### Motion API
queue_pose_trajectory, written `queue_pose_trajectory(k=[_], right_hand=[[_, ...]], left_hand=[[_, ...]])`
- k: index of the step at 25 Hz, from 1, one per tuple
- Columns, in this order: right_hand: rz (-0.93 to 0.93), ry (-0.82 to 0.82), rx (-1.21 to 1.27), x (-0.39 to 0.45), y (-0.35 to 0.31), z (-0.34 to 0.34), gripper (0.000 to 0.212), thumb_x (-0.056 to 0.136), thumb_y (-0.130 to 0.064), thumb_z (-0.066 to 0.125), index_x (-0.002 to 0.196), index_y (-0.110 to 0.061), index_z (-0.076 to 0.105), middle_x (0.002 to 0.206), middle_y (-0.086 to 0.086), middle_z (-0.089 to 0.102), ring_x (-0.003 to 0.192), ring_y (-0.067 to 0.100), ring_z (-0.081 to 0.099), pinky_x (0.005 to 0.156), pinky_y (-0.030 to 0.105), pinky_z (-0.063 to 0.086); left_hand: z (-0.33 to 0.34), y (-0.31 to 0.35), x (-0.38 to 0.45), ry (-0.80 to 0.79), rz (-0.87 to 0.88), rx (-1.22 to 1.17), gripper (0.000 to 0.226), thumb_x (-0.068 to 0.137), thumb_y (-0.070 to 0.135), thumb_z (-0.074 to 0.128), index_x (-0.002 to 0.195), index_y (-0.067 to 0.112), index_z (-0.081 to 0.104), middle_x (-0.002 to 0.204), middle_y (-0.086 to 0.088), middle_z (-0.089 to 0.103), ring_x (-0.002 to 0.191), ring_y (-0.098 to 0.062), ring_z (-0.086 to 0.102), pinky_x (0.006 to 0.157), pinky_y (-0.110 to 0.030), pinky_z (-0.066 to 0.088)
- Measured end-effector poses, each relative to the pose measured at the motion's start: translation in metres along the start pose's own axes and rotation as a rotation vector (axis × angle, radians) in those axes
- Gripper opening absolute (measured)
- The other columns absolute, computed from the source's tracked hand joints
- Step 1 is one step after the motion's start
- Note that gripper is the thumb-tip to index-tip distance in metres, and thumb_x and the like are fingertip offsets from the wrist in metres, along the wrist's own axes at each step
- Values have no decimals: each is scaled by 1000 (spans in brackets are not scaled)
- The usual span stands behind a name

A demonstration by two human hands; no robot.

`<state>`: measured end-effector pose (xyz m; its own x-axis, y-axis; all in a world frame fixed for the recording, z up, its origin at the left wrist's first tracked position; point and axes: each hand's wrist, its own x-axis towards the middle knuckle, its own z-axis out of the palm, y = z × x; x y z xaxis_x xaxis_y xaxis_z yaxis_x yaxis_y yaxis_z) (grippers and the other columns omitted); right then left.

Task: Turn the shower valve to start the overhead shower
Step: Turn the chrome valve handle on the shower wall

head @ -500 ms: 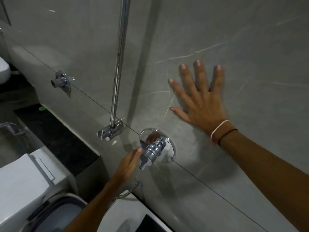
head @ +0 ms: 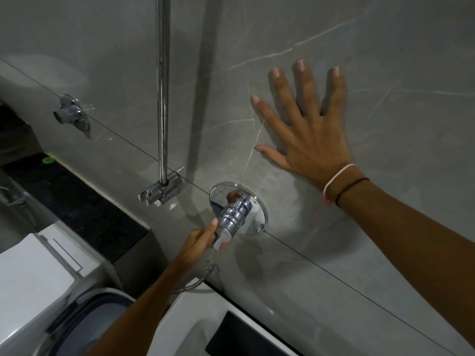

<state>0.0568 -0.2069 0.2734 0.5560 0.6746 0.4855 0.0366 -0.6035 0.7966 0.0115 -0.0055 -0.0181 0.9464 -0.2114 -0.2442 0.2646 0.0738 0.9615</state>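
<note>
The chrome shower valve [head: 237, 210] sticks out of a round chrome plate on the grey tiled wall, low in the middle of the view. Its short lever points down and toward me. My left hand [head: 199, 241] comes up from below and pinches the lever end between thumb and fingers. My right hand [head: 307, 127] lies flat on the wall above and to the right of the valve, fingers spread, holding nothing. Thin bands circle its wrist.
A vertical chrome riser pipe [head: 163, 86] runs down into a bracket [head: 162, 191] left of the valve. Another chrome wall fitting [head: 70, 114] sits further left. A hose outlet [head: 209, 269] lies below the valve. A white toilet cistern [head: 43, 276] and a dark ledge [head: 77, 201] are at the lower left.
My left hand has closed its fingers around the lever end, where before it only touched the valve from the left. The right hand stays flat on the wall.
</note>
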Motion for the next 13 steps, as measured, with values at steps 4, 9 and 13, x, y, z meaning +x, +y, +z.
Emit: queue_pose_trajectory(k=[4,9,13], right_hand=[[1,-1,2,1,0,0,96,98,-80,33,172,-25,6,175,22,10,157,52,16,114,76,1],[1,3,26,2,1,-2,96,98,-80,32,172,-25,5,176,22,7,158,52,14,114,75,0],[-2,6,26,0,1,-2,95,98,-79,33,172,-25,6,176,22,7,158,51,14,115,76,0]], left_hand=[[2,7,-4,36,-45,34,62,85,62,47,89,4,68,50,-5,64,49,0,66,50,-5,46],[0,28,-3,171,-188,227,62,81,77,50,64,18,60,49,7,59,50,-4,59,51,-18,48],[3,31,-4,160,-225,260,67,80,78,50,74,13,65,61,3,62,63,-11,59,61,-24,45]])
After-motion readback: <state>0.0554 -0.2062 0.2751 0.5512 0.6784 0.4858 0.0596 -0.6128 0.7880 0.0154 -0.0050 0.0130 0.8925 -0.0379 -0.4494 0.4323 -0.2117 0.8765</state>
